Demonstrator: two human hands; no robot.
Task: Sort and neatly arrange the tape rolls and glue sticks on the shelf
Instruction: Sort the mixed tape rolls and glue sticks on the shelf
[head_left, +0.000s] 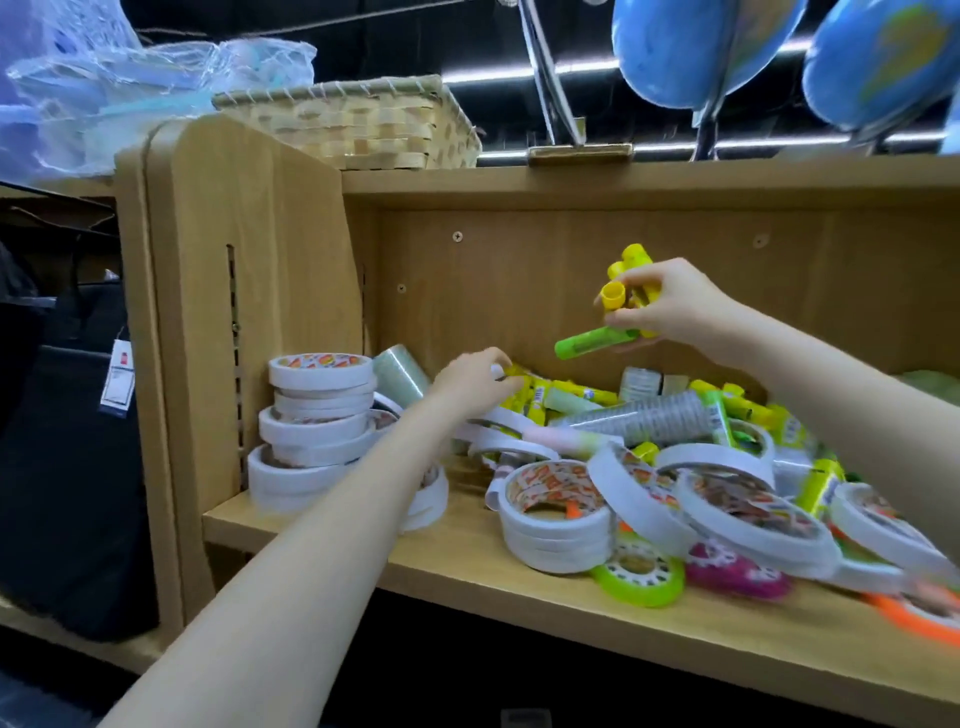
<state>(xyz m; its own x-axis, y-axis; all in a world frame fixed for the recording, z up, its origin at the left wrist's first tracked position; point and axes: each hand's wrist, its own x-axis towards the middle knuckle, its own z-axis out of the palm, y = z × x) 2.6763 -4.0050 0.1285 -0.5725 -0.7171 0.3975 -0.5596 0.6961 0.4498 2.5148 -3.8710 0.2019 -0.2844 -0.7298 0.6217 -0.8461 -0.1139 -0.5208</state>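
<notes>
Glue sticks (631, 299): we're gathering a bunch, right hand (670, 306) gripping them; left hand (475, 382) is prob. pinching another from shelf (467, 561) pile. Next: group w/ rest.

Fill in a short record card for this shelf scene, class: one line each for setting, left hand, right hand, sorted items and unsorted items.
setting: wooden shelf with a basket on top
left hand: picking a glue stick from the pile
right hand: holding several glue sticks
sorted items: white tape rolls stacked at the left end
unsorted items: mixed pile of tape rolls and glue sticks
</notes>
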